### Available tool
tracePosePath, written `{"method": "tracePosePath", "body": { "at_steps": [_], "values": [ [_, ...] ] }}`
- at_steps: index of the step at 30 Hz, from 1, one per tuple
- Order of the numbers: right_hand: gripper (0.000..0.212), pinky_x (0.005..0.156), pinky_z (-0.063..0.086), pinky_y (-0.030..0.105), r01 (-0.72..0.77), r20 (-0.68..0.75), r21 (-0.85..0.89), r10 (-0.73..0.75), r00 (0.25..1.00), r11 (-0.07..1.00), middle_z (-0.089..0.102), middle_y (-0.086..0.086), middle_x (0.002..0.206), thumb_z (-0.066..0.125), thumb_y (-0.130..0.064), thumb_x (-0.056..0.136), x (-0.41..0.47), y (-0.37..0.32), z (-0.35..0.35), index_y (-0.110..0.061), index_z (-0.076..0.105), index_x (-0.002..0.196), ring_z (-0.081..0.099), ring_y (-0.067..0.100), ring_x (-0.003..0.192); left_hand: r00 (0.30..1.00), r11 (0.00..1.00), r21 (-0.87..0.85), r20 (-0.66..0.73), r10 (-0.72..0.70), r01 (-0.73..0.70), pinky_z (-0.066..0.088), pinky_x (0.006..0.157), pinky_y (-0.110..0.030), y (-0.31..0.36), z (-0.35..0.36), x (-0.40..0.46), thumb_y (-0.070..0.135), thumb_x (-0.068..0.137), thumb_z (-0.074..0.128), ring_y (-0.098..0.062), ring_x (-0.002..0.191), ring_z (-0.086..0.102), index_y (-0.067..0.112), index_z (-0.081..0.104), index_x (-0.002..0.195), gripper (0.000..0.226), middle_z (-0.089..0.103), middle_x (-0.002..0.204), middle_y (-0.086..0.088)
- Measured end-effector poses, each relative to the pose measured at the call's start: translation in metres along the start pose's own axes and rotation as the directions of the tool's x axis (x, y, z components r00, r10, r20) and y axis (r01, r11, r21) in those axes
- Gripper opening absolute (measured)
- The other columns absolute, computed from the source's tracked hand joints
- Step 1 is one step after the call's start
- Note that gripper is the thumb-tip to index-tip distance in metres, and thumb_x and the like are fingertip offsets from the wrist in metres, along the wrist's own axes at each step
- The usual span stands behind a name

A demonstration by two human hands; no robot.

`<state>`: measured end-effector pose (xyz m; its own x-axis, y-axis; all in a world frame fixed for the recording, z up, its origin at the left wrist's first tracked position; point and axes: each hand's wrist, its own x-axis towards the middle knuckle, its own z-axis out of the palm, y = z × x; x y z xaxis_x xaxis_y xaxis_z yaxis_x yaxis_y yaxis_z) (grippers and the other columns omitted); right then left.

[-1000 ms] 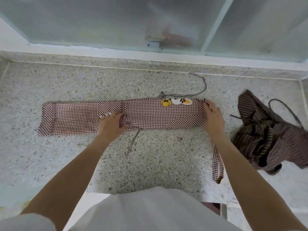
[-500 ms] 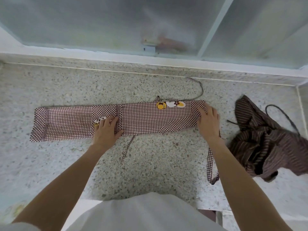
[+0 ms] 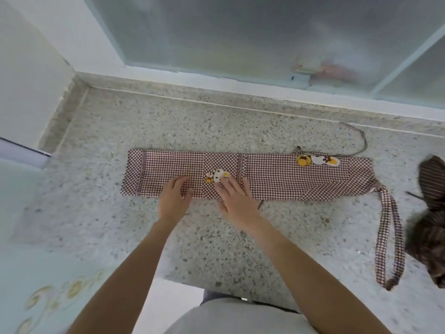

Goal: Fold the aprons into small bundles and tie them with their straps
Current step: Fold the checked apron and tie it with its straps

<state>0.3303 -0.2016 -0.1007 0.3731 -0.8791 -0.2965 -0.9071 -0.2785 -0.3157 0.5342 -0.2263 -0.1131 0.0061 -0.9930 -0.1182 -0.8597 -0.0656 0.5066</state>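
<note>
The checked apron lies on the speckled counter as a long narrow strip running left to right, so the lengthwise folds are done; what is left, as I judge it, is to fold or roll the strip end over end into a small bundle and tie it. Its wide strap trails off the right end toward the near edge, and a thin cord loops on the far side, both loose and untied. The striped apron sits crumpled at the right edge, seemingly not started, though only part of it shows. Both hands rest palm-down on the left half of the strip: the left hand flat with fingers together, the right hand flat with fingers spread just beside the small cartoon patch; neither pinches the cloth, as far as the view shows. Compared with half a second ago, the right hand has left the strip's right end and come across to sit beside the left one, the left hand has shifted further left along the cloth, and the view has swung left, so the strip now lies right of centre.
</note>
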Motion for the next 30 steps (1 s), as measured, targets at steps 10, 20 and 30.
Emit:
{"method": "tracePosePath", "body": {
  "at_steps": [10, 20, 30],
  "values": [
    [0.065, 0.114, -0.007, 0.045, -0.048, -0.022, -0.041, 0.047, 0.999, 0.998, 0.009, 0.005, 0.158, 0.021, -0.054, 0.094, -0.01, 0.0, 0.049, -0.021, 0.006, 0.148, -0.002, 0.018, 0.144, 0.908, 0.9, 0.121, -0.04, -0.418, 0.42, 0.025, 0.107, -0.048, -0.088, -0.064, 0.007, 0.042, 0.08, 0.067, -0.035, 0.132, 0.026, 0.015, 0.036, 0.139, 0.072, 0.03, 0.146, -0.013],
    [0.061, 0.112, 0.013, 0.052, -0.16, -0.084, -0.125, 0.151, 0.985, 0.979, 0.022, 0.009, 0.152, 0.019, -0.055, 0.095, -0.029, -0.021, 0.046, -0.025, 0.026, 0.148, 0.02, 0.028, 0.14, 0.846, 0.848, -0.013, 0.075, -0.527, 0.529, 0.044, 0.085, -0.041, -0.096, -0.083, 0.007, 0.032, 0.074, 0.076, -0.035, 0.109, 0.054, 0.002, 0.041, 0.124, 0.069, 0.058, 0.116, -0.019],
    [0.045, 0.112, 0.016, 0.047, -0.116, -0.306, -0.152, 0.065, 0.95, 0.981, 0.057, 0.006, 0.13, 0.032, -0.035, 0.095, -0.044, -0.019, 0.042, -0.012, 0.064, 0.116, 0.051, 0.023, 0.122, 0.758, 0.714, -0.281, 0.092, -0.646, 0.642, 0.044, 0.074, -0.033, -0.109, -0.087, -0.017, 0.033, 0.086, 0.062, -0.03, 0.098, 0.061, 0.004, 0.059, 0.114, 0.04, 0.065, 0.104, -0.013]
  ]
}}
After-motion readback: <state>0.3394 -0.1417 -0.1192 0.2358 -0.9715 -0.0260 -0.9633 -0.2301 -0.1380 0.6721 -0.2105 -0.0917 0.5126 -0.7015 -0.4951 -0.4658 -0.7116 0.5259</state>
